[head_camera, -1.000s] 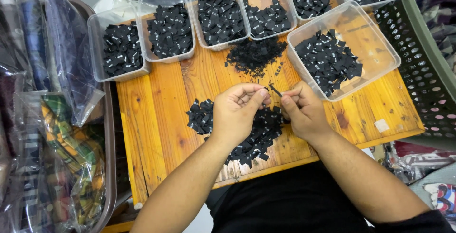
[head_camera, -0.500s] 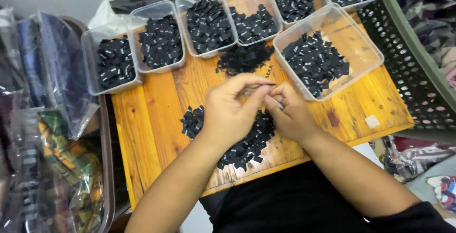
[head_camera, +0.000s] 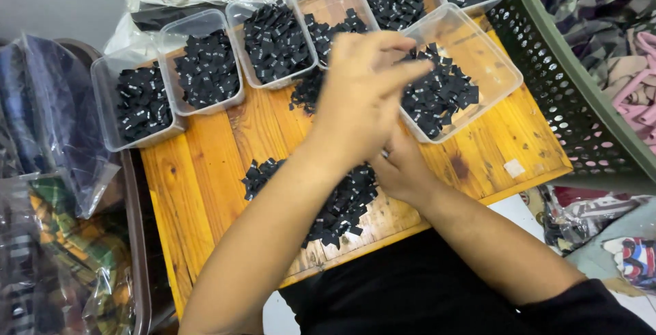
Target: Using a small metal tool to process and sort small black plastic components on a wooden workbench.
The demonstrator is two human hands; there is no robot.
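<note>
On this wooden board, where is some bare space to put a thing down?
The wooden board is bare on its left part, between the leftmost clear tub and the loose pile of black labels. Its right corner, below the big tub, is also free. The middle is crowded: left hand, right hand and labels.

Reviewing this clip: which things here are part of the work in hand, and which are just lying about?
In the work:
- left hand, raised over the board
- right hand, by the loose black tags
- clear tubs of tags
- wooden board

Lying about:
- green perforated basket
- bagged fabric
- plaid cloth in plastic
</note>
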